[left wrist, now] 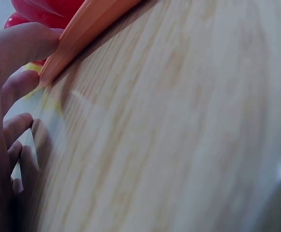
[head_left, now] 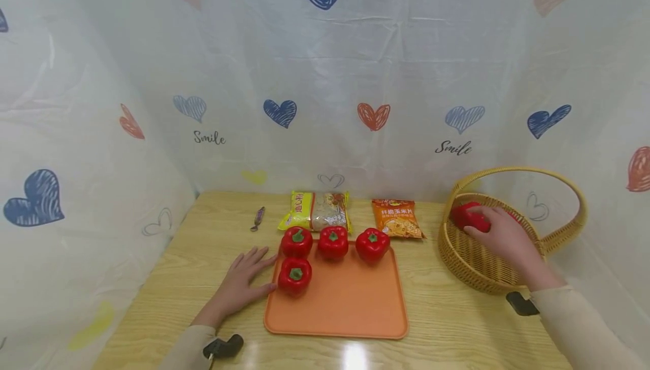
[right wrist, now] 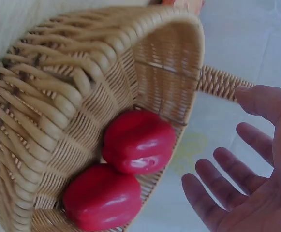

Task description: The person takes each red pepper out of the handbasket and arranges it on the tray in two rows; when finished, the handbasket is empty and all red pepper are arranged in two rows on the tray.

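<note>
A heart-printed curtain (head_left: 330, 155) is hung behind the wooden bench (head_left: 218, 234). On the bench, a wicker basket (head_left: 452, 263) is set at the right, its near rim partly covered by the right arm. An orange tray (head_left: 350, 302) is placed left of the basket. Both pale sleeves (head_left: 579, 325) are cut off by the head view's edge. The right hand (head_left: 500, 234) is extended over the basket; its fingers are spread and slightly bent, with nothing gripped, and are kept apart from the peppers in the right wrist view. The left hand (head_left: 244, 282) is held low at the tray's left edge, which is met by the thumb; its fingers are fanned, nothing gripped. Behind the tray, a yellow packet (head_left: 320, 211) and an orange packet (head_left: 398, 219) are laid. Inside the basket, 2 red peppers (right wrist: 140, 142) are seen touching, but are partly hidden by the right hand in the head view. Another 4 peppers (head_left: 294, 276) are held on the tray. A small spoon-like item (head_left: 258, 219) is hard to make out.
</note>
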`<state>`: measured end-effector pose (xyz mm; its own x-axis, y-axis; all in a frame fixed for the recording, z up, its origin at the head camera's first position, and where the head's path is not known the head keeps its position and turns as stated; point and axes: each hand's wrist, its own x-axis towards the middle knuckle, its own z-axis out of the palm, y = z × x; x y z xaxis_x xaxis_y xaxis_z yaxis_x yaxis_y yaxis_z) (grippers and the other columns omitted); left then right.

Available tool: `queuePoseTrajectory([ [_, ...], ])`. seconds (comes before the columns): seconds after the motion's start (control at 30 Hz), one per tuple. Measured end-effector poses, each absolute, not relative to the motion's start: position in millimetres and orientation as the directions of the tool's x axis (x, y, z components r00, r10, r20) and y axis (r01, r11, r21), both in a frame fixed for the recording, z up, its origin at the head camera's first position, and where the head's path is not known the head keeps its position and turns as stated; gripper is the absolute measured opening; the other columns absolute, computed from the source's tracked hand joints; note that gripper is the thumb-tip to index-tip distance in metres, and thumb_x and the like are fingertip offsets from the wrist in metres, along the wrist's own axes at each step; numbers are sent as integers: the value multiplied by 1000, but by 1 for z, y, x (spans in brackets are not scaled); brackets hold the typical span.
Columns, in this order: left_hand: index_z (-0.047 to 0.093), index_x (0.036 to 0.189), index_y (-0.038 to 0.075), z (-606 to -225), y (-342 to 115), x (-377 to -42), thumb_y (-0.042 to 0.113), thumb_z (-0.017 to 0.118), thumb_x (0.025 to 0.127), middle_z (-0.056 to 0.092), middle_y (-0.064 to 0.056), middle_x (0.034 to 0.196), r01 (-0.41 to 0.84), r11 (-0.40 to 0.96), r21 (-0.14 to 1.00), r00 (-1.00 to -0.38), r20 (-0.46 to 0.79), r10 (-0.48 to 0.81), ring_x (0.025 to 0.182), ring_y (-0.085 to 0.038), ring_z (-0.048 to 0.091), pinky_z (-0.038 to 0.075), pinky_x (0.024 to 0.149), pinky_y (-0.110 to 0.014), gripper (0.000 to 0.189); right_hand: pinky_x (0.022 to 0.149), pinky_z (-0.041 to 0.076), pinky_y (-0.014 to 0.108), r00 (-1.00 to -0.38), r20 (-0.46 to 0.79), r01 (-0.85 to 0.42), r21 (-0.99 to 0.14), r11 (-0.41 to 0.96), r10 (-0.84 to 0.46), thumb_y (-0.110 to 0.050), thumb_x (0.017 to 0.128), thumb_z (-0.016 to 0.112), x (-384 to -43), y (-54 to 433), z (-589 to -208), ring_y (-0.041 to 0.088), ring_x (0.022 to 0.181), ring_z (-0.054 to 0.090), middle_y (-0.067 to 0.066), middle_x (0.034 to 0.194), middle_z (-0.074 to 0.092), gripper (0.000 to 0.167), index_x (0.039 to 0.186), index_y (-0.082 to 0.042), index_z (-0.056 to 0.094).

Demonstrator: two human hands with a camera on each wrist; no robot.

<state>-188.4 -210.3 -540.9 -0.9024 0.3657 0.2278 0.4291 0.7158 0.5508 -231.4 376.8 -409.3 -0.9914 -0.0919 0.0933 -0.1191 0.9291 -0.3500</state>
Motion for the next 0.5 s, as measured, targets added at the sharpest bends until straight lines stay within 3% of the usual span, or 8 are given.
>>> queuePoseTrajectory([
  [0.23, 58, 146, 16, -540, -211, -189, 47, 73, 90, 43, -19, 156, 434, 720, 542, -901, 234, 367, 148, -46, 28, 11, 120, -65, 65, 92, 48, 69, -996, 29, -86, -380, 921, -81, -39, 96, 70, -242, 383, -405, 56, 116, 50, 40, 134, 44, 68, 140, 7, 48],
  [0.5, 58, 146, 16, -542, -211, -190, 47, 74, 90, 44, -19, 156, 438, 720, 537, -898, 237, 370, 148, -46, 28, 11, 120, -65, 66, 97, 44, 70, -996, 30, -93, -399, 912, -88, -34, 97, 68, -256, 390, -407, 55, 117, 52, 39, 130, 52, 63, 140, 9, 49],
])
